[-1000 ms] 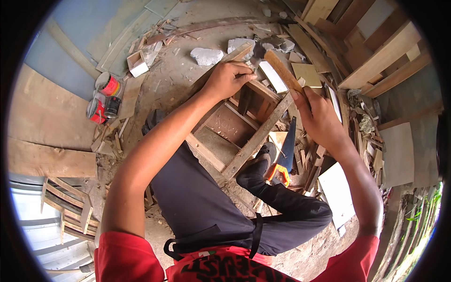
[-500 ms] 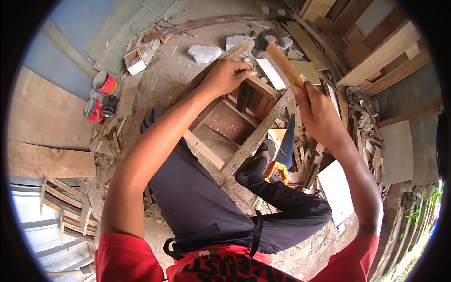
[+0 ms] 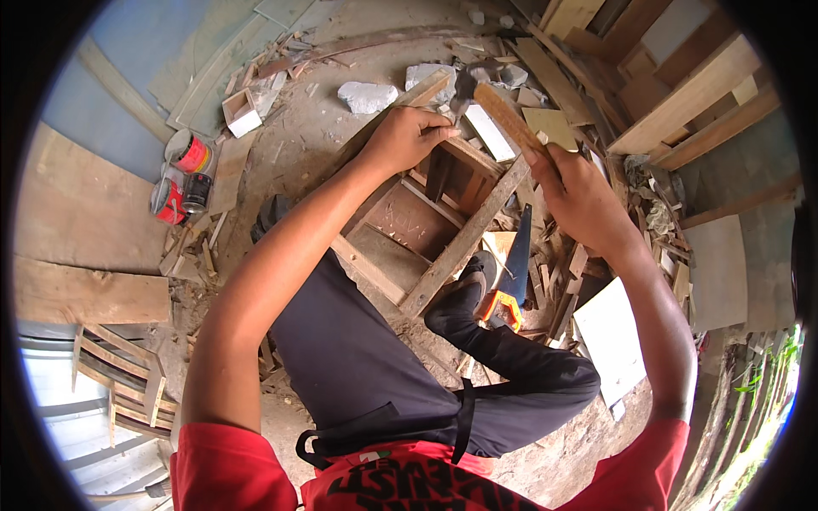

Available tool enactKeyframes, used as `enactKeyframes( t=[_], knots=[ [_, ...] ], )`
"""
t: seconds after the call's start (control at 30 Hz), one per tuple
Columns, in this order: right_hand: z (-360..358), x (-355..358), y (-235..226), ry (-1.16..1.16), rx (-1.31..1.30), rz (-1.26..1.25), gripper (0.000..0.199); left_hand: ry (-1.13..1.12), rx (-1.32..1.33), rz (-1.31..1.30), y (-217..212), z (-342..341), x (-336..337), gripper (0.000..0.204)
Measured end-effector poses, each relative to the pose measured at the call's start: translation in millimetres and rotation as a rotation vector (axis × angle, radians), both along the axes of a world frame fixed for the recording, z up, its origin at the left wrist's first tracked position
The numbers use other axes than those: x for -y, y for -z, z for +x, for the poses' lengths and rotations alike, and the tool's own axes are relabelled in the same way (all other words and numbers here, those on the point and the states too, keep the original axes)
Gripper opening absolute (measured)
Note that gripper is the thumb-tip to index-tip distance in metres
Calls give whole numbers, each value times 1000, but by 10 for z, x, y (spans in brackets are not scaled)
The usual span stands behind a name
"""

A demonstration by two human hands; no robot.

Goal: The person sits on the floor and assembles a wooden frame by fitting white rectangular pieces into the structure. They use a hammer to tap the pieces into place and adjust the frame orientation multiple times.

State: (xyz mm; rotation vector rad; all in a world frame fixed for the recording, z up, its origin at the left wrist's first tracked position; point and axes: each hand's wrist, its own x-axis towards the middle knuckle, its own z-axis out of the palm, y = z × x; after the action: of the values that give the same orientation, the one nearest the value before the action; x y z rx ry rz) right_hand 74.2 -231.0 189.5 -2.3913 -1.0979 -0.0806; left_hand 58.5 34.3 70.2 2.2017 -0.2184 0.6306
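A small wooden frame [image 3: 464, 247], like a stool or box with open compartments, stands tilted between my legs. At its far corner my left hand [image 3: 402, 138] is closed, thumb and forefinger pinched together over the top rail. Whatever sits between those fingertips is too small to make out. My right hand [image 3: 579, 196] grips a hammer [image 3: 509, 117] by its wooden handle. The dark hammer head, partly blurred, is just beyond my left fingertips, above the far end of the frame.
A handsaw [image 3: 516, 264] with an orange handle lies right of the frame by my foot. Paint cans [image 3: 189, 152] stand at the left near a small white box [image 3: 242, 112]. Pale rocks [image 3: 368, 97] lie ahead. Wood scraps and boards [image 3: 699, 94] crowd the right side.
The hammer has swung slightly left, its head now nearer my left fingertips. My right hand has shifted a little left with it, while my left hand stays nearly in place.
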Motion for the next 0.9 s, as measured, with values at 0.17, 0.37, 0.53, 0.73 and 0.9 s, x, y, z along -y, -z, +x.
enactKeyframes(
  t=[0.17,0.37,0.53,0.73,0.9],
  knots=[
    [-39,22,5,13,-10,9,33,4,-82,15,-78,-44,42,28],
    [-82,6,-10,-10,-28,-62,33,4,37,62,-11,-5,-18,28],
    [-50,32,57,44,-109,-51,39,40,22,296,5,-48,-55,34],
    [-82,47,131,113,-217,-123,36,13,-21,462,17,-101,-51,47],
    [-84,47,133,84,-201,-102,37,36,-40,429,26,-33,-85,43]
  ],
)
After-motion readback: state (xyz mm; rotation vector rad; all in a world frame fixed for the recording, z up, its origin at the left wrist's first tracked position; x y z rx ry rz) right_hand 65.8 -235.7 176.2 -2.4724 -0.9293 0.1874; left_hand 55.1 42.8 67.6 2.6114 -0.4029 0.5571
